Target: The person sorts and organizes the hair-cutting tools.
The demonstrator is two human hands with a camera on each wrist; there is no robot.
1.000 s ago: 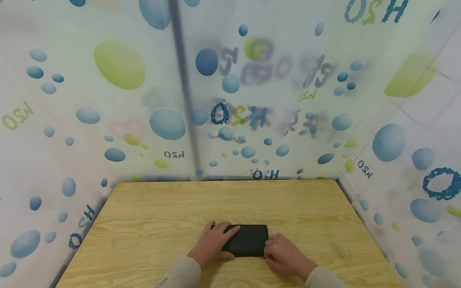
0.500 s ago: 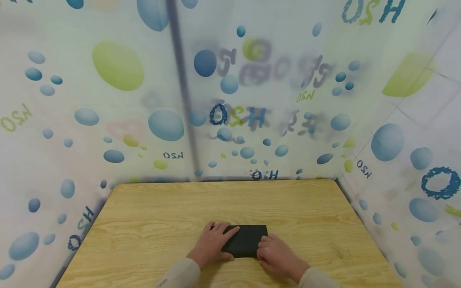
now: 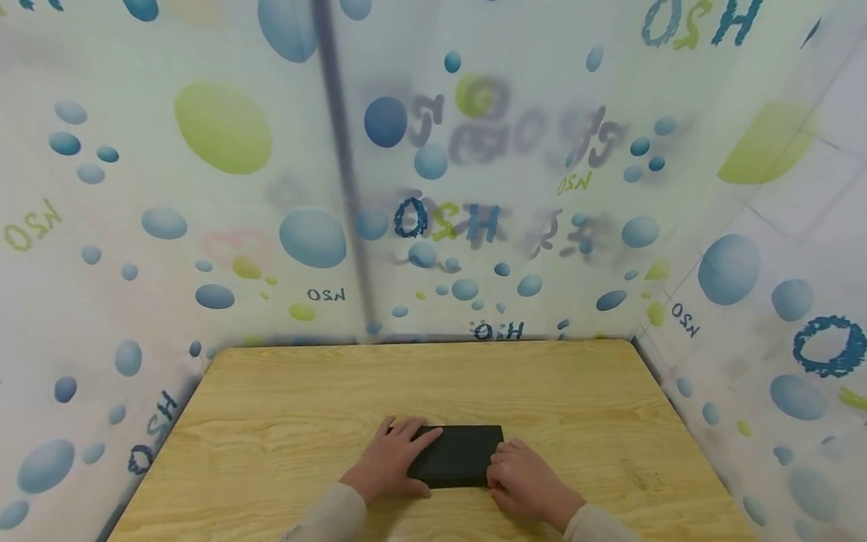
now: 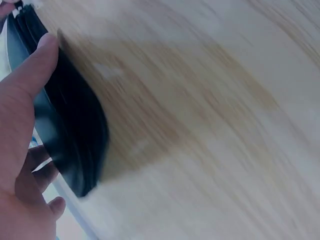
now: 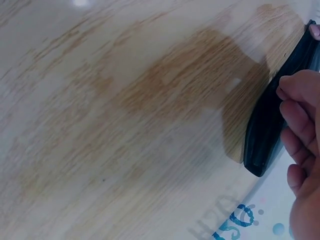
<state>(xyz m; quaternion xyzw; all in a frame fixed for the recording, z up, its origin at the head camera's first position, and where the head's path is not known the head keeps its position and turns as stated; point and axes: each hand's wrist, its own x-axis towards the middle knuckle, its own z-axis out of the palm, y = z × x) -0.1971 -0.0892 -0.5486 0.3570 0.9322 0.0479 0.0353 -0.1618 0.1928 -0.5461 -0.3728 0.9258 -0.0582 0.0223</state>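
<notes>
A flat, rectangular black pouch (image 3: 460, 456) lies on the wooden table in front of the person. My left hand (image 3: 387, 461) grips its left end, fingers spread over the top and thumb along the near edge. At the right end, my right hand (image 3: 527, 479) has its fingers curled in and pinches the near right corner; what lies between the fingertips is hidden. The left wrist view shows the layered long edge of the pouch (image 4: 80, 120) with the left thumb (image 4: 45, 55) pressed on it. In the right wrist view the curled fingers (image 5: 300, 120) overlap the pouch's side.
The light wooden table (image 3: 305, 384) stretches behind and to both sides of the pouch. A dark scuff mark (image 3: 637, 474) shows on its right part. White walls (image 3: 474, 248) with blue and green bubble prints stand around it.
My right hand has shifted slightly left along the pouch's near right corner, then a touch back to the right. My left hand has slid a little left, baring more of the pouch's top.
</notes>
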